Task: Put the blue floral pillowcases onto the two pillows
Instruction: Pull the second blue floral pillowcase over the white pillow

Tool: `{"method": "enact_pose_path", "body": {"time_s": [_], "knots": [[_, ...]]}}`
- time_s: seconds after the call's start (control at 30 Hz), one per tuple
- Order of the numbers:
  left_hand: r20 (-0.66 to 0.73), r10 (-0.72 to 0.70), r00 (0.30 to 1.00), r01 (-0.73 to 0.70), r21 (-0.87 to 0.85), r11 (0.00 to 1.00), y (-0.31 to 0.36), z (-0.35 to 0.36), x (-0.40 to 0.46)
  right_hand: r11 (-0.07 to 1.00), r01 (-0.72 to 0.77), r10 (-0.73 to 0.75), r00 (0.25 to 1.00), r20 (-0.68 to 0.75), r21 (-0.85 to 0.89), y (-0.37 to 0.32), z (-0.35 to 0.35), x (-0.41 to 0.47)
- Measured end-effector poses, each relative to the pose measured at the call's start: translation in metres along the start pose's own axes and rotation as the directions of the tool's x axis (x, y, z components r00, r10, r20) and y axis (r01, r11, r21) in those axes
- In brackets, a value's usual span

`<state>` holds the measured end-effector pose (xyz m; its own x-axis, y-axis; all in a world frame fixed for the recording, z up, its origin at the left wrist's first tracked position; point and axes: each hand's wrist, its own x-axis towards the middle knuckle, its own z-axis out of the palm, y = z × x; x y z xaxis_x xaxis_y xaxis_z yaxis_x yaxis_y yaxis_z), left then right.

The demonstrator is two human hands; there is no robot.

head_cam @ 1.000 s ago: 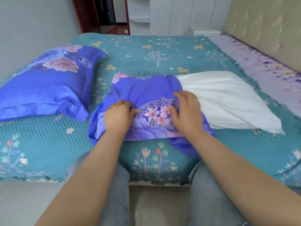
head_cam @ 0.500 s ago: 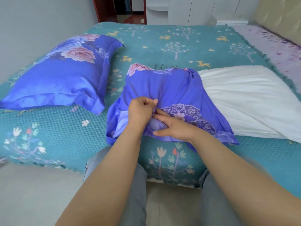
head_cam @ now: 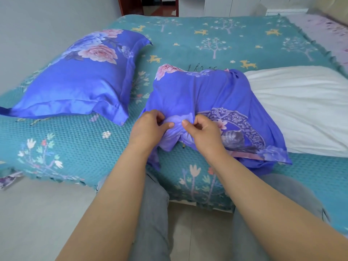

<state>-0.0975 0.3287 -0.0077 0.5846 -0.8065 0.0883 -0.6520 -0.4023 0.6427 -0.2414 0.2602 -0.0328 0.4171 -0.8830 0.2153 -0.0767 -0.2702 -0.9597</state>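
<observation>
Pillowcase in hand: second blue floral pillowcase point(head_cam: 207, 95) lies crumpled at the near edge of the bed point(head_cam: 188, 40), about the middle of that edge, with its lower part hanging a little over the side.
Left hand point(head_cam: 148, 129): fingers curled, thumb and fingertips pinch a fold of the blue cloth near its lower hem.
Right hand point(head_cam: 203, 130): fingers curled too, thumb and forefinger pinch the same bunched cloth, just beside the left hand.
Step, as I judge: both hands seem to search for the opening of the case, or to gather it, so that the pillow can go in.
Bare pillow point(head_cam: 301, 110): white, without cover, lies to the right along the near edge; the crumpled case overlaps its left end. If any part is already inside the case, I cannot tell.
Finished pillow point(head_cam: 79, 78): lies toward the left edge of the bed, further back, fully inside its blue floral cover.
Progress: one pillow of two looks done; the second is still to be covered, so about half remains.
Bedspread: teal, with trees and deer, covers the bed to its far edge.
</observation>
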Motion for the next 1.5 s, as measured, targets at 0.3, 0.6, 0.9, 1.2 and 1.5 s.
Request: {"method": "enact_pose_path", "body": {"time_s": [0.3, 0.6, 0.9, 1.2, 1.5], "knots": [[0.064, 0.034, 0.997, -0.052, 0.311, 0.949, 0.007, 0.0, -0.004, 0.832, 0.186, -0.042, 0.96, 0.276, -0.523, -0.007, -0.002, -0.008], [-0.108, 0.096, 0.989, -0.042, 0.426, 0.904, 0.016, -0.007, -0.015, 0.9, 0.058, 0.044, 0.974, 0.222, -0.432, 0.01, 0.003, -0.004], [-0.057, 0.193, 0.98, -0.192, 0.027, 0.981, 0.066, 0.033, -0.03, 0.877, 0.05, 0.168, 0.9, 0.403, -0.479, -0.004, 0.005, -0.004], [-0.197, 0.025, 0.98, 0.005, 0.151, 0.988, 0.002, 0.007, -0.01, 0.799, -0.449, 0.374, 0.892, 0.254, 0.4, 0.009, 0.01, 0.004], [-0.07, -0.192, 0.979, 0.204, 0.254, 0.946, -0.015, -0.007, -0.008, 0.819, -0.455, 0.452, 0.887, 0.096, 0.348, 0.016, 0.011, 0.002]]}}
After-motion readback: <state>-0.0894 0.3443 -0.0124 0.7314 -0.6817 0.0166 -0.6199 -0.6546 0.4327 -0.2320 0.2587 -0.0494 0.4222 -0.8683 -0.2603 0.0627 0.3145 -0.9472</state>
